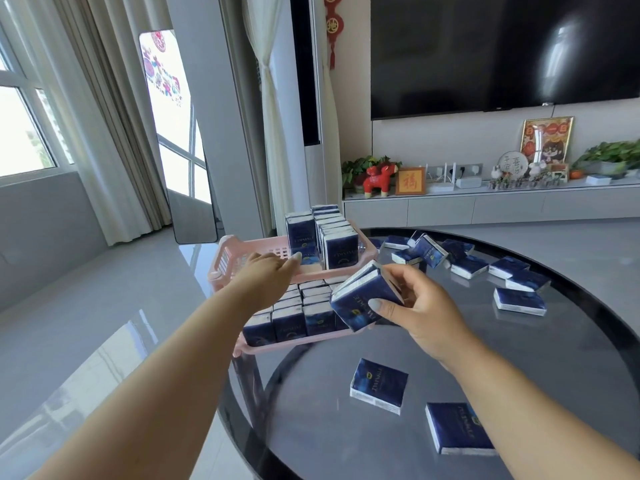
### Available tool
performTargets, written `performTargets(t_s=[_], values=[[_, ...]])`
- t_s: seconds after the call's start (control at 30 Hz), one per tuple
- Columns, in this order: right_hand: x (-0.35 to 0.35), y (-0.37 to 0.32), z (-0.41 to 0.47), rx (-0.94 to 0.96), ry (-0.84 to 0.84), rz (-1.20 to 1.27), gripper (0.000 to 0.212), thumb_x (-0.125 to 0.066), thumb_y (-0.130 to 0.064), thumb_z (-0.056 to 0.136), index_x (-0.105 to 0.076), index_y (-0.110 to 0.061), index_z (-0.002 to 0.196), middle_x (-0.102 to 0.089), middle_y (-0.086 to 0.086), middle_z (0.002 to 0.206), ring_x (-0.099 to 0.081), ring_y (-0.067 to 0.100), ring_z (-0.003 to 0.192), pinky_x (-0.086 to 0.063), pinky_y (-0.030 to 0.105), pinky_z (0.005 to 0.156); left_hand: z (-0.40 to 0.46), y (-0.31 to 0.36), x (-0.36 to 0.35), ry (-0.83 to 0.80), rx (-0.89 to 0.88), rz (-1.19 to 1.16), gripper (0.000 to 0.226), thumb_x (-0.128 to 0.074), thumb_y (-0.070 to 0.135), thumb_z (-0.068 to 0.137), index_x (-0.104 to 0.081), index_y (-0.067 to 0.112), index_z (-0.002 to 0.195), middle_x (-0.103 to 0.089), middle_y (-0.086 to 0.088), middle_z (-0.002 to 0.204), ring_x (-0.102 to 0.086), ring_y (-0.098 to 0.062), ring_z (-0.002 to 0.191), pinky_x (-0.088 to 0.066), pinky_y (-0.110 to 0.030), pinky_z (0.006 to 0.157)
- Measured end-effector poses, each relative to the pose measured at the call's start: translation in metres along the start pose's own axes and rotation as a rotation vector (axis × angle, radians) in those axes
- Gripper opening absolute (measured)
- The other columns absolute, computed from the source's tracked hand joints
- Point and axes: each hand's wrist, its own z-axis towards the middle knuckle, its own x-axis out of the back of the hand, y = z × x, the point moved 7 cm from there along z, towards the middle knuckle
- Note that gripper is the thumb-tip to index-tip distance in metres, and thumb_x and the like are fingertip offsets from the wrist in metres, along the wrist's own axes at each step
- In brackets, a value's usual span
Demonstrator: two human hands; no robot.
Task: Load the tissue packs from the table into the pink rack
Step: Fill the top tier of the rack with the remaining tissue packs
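Right hand (420, 306) gripped two dark blue tissue packs (365, 296) tilted beside the pink rack (242, 252). Left hand (268, 271) reached flat into the upper tier. More loose packs (379, 386) lay on the round tabletop (346, 445).

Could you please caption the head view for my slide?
Right hand holds tissue packs beside the pink rack; left hand reaches its upper tier.

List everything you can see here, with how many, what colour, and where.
rack: one, pink, two tiers, left of table
racked packs: many, navy, upright on both tiers
loose packs: about a dozen, navy, flat on table
held packs: a few, navy, over lower tier
table: one, round, dark glass
TV: one, black, wall
toy: one, red, cabinet
left hand: reaching into upper tier, fingers straight
right hand: grips held packs
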Motion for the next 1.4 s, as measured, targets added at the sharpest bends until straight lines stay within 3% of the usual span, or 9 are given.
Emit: performTargets(t_s=[0.07,0.17,0.33,0.5,0.57,0.97,1.1,1.3,1.4], values=[[-0.002,0.005,0.000,-0.007,-0.016,-0.005,0.038,-0.076,-0.011,0.076,-0.059,-0.029,0.106,-0.071,-0.007,0.098,-0.067,0.016,0.091,-0.054,0.023,0.075,0.003,0.001,-0.001,0.006,0.006,-0.025,0.061,-0.015,0.048,0.103,-0.066,0.019,0.120,-0.055,-0.009,0.133,-0.033,-0.026,0.132,-0.023,-0.039,0.107],[-0.003,0.008,0.001,-0.005,-0.028,-0.042,0.041,-0.077,-0.015,0.075,-0.058,-0.032,0.106,-0.070,-0.015,0.100,-0.066,0.007,0.095,-0.051,0.023,0.083,0.010,-0.002,0.002,0.059,-0.025,-0.090,0.058,-0.017,0.053,0.100,-0.066,0.031,0.121,-0.055,-0.005,0.135,-0.035,-0.025,0.133,-0.025,-0.044,0.112],[-0.007,0.003,0.005,0.021,-0.041,-0.085,0.042,-0.079,-0.017,0.074,-0.058,-0.031,0.108,-0.070,-0.011,0.101,-0.066,0.008,0.096,-0.051,0.030,0.088,0.017,-0.008,0.002,0.071,-0.015,-0.090,0.057,-0.015,0.057,0.099,-0.054,0.034,0.135,-0.051,-0.005,0.140,-0.035,-0.027,0.134,-0.027,-0.049,0.112],[-0.009,-0.001,0.005,0.038,-0.057,-0.109,0.042,-0.080,-0.022,0.074,-0.058,-0.035,0.108,-0.069,-0.012,0.102,-0.065,0.010,0.098,-0.052,0.037,0.091,0.013,-0.003,0.003,0.106,-0.057,-0.192,0.050,-0.022,0.051,0.101,-0.067,0.031,0.111,-0.058,-0.001,0.126,-0.049,-0.021,0.113,-0.036,-0.038,0.099],[-0.011,0.000,0.004,0.042,-0.061,-0.107,0.042,-0.080,-0.023,0.073,-0.059,-0.040,0.106,-0.069,-0.012,0.103,-0.065,0.010,0.099,-0.051,0.039,0.091,0.012,-0.002,-0.001,0.088,-0.046,-0.152,0.053,-0.022,0.053,0.101,-0.070,0.031,0.109,-0.058,0.000,0.127,-0.048,-0.021,0.118,-0.035,-0.038,0.102],[-0.015,-0.004,0.004,0.065,-0.074,-0.089,0.043,-0.080,-0.016,0.074,-0.060,-0.040,0.103,-0.069,-0.014,0.102,-0.065,0.008,0.098,-0.050,0.031,0.088,0.016,0.000,0.010,0.181,-0.088,-0.157,0.056,-0.016,0.054,0.100,-0.054,0.032,0.135,-0.059,-0.007,0.130,-0.050,-0.024,0.121,-0.037,-0.035,0.096],[-0.017,-0.023,0.018,0.096,-0.106,-0.132,0.043,-0.078,-0.019,0.075,-0.060,-0.046,0.103,-0.069,-0.013,0.101,-0.066,0.010,0.093,-0.053,0.040,0.086,0.023,-0.005,0.010,0.161,-0.081,-0.232,0.058,-0.014,0.058,0.099,-0.050,0.036,0.138,-0.059,-0.004,0.134,-0.050,-0.024,0.126,-0.036,-0.038,0.104],[-0.024,-0.074,0.066,0.193,-0.101,-0.383,0.040,-0.077,-0.026,0.073,-0.057,-0.036,0.107,-0.057,-0.004,0.111,-0.059,0.011,0.098,-0.051,0.036,0.088,0.035,-0.013,0.009,0.077,-0.009,-0.548,0.062,-0.008,0.068,0.093,-0.053,0.046,0.131,-0.061,-0.006,0.123,-0.054,-0.026,0.116,-0.037,-0.043,0.102],[-0.035,-0.095,0.094,0.242,-0.127,-0.518,0.043,-0.078,-0.022,0.074,-0.058,-0.022,0.112,-0.055,-0.003,0.110,-0.057,0.011,0.096,-0.049,0.028,0.083,0.038,-0.015,0.010,0.067,0.036,-0.664,0.071,-0.005,0.068,0.093,-0.056,0.035,0.130,-0.058,-0.007,0.129,-0.055,-0.024,0.113,-0.037,-0.047,0.103]])
